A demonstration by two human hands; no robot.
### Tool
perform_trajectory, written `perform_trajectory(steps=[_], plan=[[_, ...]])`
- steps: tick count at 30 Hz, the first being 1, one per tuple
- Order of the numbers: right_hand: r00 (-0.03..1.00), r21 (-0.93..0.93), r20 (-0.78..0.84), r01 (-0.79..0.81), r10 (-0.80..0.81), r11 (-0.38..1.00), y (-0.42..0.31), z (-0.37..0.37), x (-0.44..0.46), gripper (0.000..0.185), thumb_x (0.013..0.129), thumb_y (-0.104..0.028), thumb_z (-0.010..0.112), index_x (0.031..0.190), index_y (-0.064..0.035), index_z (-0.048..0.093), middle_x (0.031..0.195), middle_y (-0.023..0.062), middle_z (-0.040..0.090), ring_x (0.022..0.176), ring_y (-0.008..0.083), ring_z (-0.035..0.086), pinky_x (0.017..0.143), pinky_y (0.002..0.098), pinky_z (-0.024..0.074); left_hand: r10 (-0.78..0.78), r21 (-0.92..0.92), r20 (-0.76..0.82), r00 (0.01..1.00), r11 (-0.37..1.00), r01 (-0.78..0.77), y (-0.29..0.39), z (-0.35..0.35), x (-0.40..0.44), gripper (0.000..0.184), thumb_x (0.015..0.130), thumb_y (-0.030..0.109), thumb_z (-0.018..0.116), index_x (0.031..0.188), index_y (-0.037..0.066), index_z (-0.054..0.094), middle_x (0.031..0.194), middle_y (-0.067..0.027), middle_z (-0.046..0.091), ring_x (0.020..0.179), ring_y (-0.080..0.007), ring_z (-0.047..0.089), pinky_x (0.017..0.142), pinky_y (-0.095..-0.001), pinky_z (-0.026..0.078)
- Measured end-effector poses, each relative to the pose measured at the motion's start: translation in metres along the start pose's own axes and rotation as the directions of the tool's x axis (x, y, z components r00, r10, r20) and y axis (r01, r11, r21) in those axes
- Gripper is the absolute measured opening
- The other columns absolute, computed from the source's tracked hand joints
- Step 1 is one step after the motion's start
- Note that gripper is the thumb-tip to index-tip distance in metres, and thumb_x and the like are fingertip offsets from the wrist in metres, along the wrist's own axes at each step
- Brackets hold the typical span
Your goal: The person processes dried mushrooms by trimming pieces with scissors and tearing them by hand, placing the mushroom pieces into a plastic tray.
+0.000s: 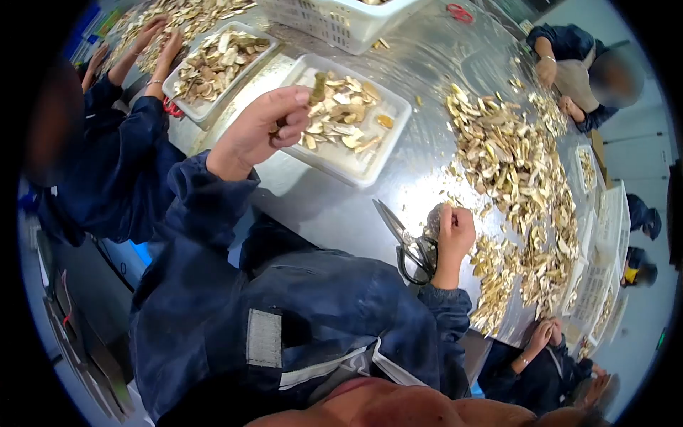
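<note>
My left hand [260, 128] is raised over the near rim of a white plastic tray [391, 146]. Between its thumb and fingers it pinches a greenish-brown mushroom piece [318, 88]. Pale mushroom slices [345, 114] lie loosely in the tray. My right hand [455, 231] is closed low over the metal table, at the near edge of the mushroom pile. A dark greyish patch shows by its fingertips, and what they hold is not clear. Black-handled scissors [409, 245] lie just left of this hand, blades pointing away from me.
A large mushroom pile [519, 178] spreads over the metal table [334, 220] on the right. Another filled tray [220, 67] stands at left, a white basket [334, 25] at the back. Red-handled scissors [459, 13] lie far off. Co-workers' hands [544, 334] work on several sides.
</note>
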State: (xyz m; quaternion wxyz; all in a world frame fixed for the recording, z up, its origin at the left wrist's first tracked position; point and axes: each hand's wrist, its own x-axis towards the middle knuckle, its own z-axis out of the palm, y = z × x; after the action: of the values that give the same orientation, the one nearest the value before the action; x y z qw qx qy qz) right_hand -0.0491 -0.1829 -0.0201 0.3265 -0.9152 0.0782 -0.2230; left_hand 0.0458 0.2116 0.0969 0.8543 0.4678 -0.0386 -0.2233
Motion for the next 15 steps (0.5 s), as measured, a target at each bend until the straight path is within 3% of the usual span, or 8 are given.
perform_trajectory(steps=[1, 7, 8, 10, 15], plan=[[1.000, 0.013, -0.009, -0.005, 0.005, 1.000, 0.001, 0.001, -0.001, 0.022, 0.090, -0.018, 0.072, 0.076, -0.0035, 0.064, 0.071, 0.0076, 0.059, 0.060, 0.0195, 0.055, 0.058, 0.0312, 0.0462, 0.032, 0.025, -0.059, 0.998, 0.999, -0.030, -0.008, 0.015, 0.001, 0.025, 0.100, 0.019, 0.060, 0.120, 0.003, 0.060, 0.069, 0.0050, 0.045, 0.056, -0.0042, 0.041, 0.047, -0.0191, 0.028], [0.999, 0.017, -0.040, -0.015, 0.016, 1.000, 0.003, 0.001, -0.001, 0.020, 0.087, -0.018, 0.074, 0.076, -0.0036, 0.065, 0.074, 0.0101, 0.062, 0.060, 0.0247, 0.060, 0.057, 0.0342, 0.0485, 0.119, 0.467, -0.026, 0.993, 0.879, -0.093, -0.032, 0.080, 0.030, 0.033, 0.095, 0.020, 0.068, 0.123, 0.005, 0.061, 0.072, 0.0056, 0.049, 0.059, -0.0029, 0.041, 0.050, -0.0200, 0.028], [0.999, 0.017, -0.045, 0.005, -0.004, 1.000, 0.003, 0.001, 0.000, 0.022, 0.087, -0.018, 0.074, 0.076, -0.0010, 0.065, 0.069, 0.0101, 0.059, 0.058, 0.0204, 0.056, 0.057, 0.0321, 0.0457, 0.142, 0.517, -0.026, 0.990, 0.849, -0.108, -0.035, 0.086, 0.033, 0.034, 0.094, 0.020, 0.069, 0.124, 0.006, 0.061, 0.073, 0.0058, 0.049, 0.060, -0.0026, 0.041, 0.051, -0.0201, 0.029], [0.999, 0.031, -0.050, -0.002, 0.003, 1.000, 0.005, 0.000, -0.001, 0.023, 0.087, -0.018, 0.074, 0.076, -0.0005, 0.064, 0.068, 0.0103, 0.058, 0.056, 0.0203, 0.054, 0.055, 0.0321, 0.0439, 0.163, 0.497, -0.062, 0.985, 0.860, -0.111, -0.039, 0.091, 0.032, 0.027, 0.095, 0.020, 0.067, 0.118, 0.005, 0.064, 0.073, 0.0060, 0.050, 0.059, -0.0022, 0.040, 0.051, -0.0198, 0.029], [0.994, 0.117, -0.064, -0.079, 0.087, 0.990, 0.003, -0.006, 0.000, 0.023, 0.086, -0.017, 0.074, 0.074, -0.0016, 0.062, 0.069, 0.0100, 0.058, 0.056, 0.0236, 0.056, 0.055, 0.0342, 0.0453, 0.048, 0.527, -0.137, 0.989, 0.849, 0.032, -0.070, 0.071, 0.013, 0.020, 0.100, 0.019, 0.060, 0.112, 0.003, 0.062, 0.069, 0.0060, 0.047, 0.055, -0.0026, 0.040, 0.048, -0.0188, 0.027]])
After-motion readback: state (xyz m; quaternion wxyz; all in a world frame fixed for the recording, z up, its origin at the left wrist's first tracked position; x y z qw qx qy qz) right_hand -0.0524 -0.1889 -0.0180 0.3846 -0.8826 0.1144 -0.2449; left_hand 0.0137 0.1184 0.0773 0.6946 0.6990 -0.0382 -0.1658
